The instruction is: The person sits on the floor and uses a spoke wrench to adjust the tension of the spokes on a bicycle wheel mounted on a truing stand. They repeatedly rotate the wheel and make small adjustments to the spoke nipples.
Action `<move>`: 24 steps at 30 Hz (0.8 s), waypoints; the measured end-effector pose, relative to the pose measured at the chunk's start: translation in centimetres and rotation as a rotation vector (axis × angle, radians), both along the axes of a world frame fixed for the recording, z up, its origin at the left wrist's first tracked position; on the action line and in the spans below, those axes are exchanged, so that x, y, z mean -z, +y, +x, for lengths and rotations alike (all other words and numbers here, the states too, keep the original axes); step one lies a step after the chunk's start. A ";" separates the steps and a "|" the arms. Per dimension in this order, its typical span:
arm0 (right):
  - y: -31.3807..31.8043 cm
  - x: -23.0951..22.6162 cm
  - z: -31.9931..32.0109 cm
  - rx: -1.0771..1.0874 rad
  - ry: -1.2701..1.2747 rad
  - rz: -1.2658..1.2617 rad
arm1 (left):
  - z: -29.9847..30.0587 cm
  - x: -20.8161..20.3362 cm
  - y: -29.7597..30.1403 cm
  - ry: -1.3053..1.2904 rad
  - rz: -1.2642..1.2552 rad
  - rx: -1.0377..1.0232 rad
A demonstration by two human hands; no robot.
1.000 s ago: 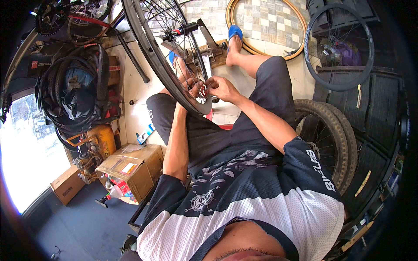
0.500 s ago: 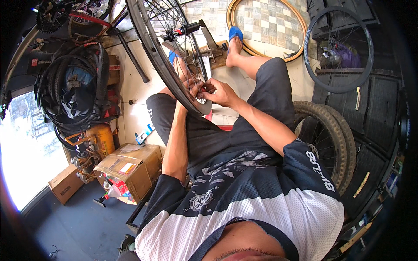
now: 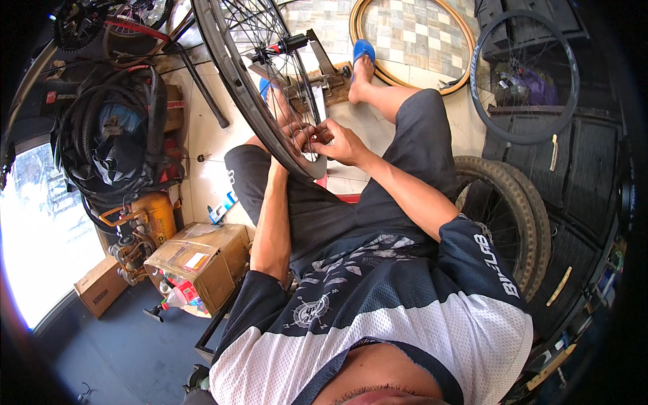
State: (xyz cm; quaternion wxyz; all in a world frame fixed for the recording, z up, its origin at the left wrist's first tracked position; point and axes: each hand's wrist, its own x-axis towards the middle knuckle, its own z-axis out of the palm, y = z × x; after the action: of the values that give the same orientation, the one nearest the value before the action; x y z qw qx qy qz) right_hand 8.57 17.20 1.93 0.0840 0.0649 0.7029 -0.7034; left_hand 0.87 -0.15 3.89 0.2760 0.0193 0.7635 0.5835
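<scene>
A bare black bicycle wheel rim [image 3: 244, 94], laced with thin spokes, stands between my legs. Its red-and-black hub [image 3: 278, 48] sits in a metal truing stand [image 3: 322, 55] on a wooden base [image 3: 337, 88]. Around the near end of the wheel, my left hand [image 3: 295, 133] has its fingers curled in among the spokes, partly hidden by them and the rim. My right hand [image 3: 343, 144] pinches from the right side, its fingertips meeting the left hand's close inside the rim. Whatever lies between the fingers is too small to make out.
Tan tyres [image 3: 467, 64] lie on the floor ahead. Another spoked wheel [image 3: 574, 81] is at the far right, with knobby tyres [image 3: 533, 223] beside my right leg. To the left are hanging black tyres [image 3: 81, 135], a yellow compressor [image 3: 156, 214] and a cardboard box [image 3: 223, 260].
Very little differs: the wheel and both hands keep nearly the same place, with only a slight shift of the right fingers and of the view.
</scene>
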 end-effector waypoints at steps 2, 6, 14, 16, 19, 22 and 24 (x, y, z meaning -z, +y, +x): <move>0.2 -0.3 -0.1 -0.025 0.042 0.118 | -0.1 0.0 -0.1 -0.003 -0.025 0.023; 0.6 1.2 -0.4 -0.039 -0.048 0.148 | -0.3 -0.2 0.0 0.024 -0.109 0.031; 0.0 2.4 -0.4 0.020 -0.115 -0.179 | 0.3 -1.3 0.4 0.016 -0.037 0.043; 0.0 2.2 -0.6 0.046 -0.076 -0.149 | 0.1 -1.1 0.4 0.018 -0.051 0.040; -0.3 0.0 0.2 0.009 0.117 0.153 | 0.2 0.3 0.1 0.040 0.053 -0.011; -0.4 0.4 0.2 0.021 0.059 0.128 | 0.1 0.0 0.1 0.052 0.017 0.016; 0.4 1.3 -0.3 -0.068 -0.031 0.098 | -0.1 -0.6 0.1 0.062 -0.059 0.058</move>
State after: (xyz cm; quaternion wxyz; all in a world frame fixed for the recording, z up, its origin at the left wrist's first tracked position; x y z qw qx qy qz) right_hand 8.23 17.63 0.60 0.1155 0.0562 0.7368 -0.6638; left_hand 0.78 -0.03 4.47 0.2697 0.0514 0.7876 0.5517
